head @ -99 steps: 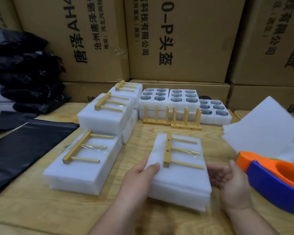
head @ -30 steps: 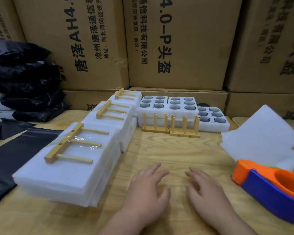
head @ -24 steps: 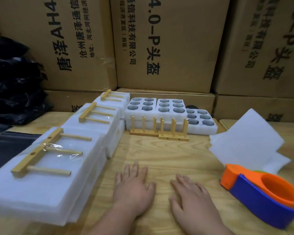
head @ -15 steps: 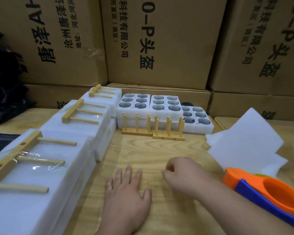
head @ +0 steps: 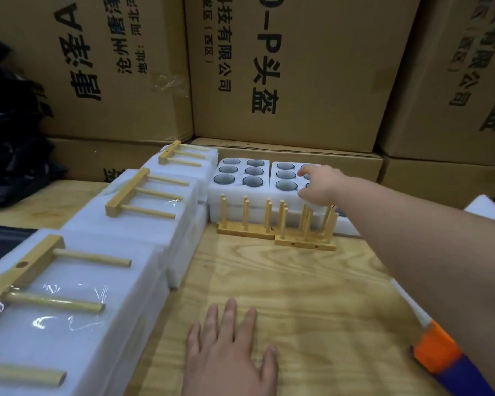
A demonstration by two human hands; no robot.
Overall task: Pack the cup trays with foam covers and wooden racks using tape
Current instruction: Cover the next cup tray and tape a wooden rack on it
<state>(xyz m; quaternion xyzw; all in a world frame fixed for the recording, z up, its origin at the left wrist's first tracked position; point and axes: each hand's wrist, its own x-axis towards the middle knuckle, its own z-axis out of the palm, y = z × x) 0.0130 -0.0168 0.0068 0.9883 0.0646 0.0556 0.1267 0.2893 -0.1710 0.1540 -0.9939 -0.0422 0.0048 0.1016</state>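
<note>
Nearest the camera, the left hand [head: 229, 352] is laid flat on the wooden table [head: 292, 284], fingers straight and slightly spread, with nothing held. At the lower right edge, part of an orange and blue tape dispenser [head: 446, 364] is seen, largely cut off by the right forearm crossing in front of it. Along the left, a row of packed foam bundles [head: 77, 318] is ranged from near to far, each topped by a wooden rack [head: 49, 270] laid flat; clear tape is seen glinting over the nearest ones. Farther back, two loose wooden racks [head: 277, 230] are stood upright, pegs up, just in front of the open cup trays [head: 240, 178]. The right hand [head: 317, 185] is extended over the pegs to the right-hand tray [head: 286, 175], fingers curled over its front right corner; a firm grip cannot be told. The tray's right side is hidden by that hand. White foam sheets [head: 486, 208] are glimpsed beyond the forearm. Printed cardboard boxes [head: 283, 67] are stacked behind, with black bags [head: 12, 144] at far left.
</note>
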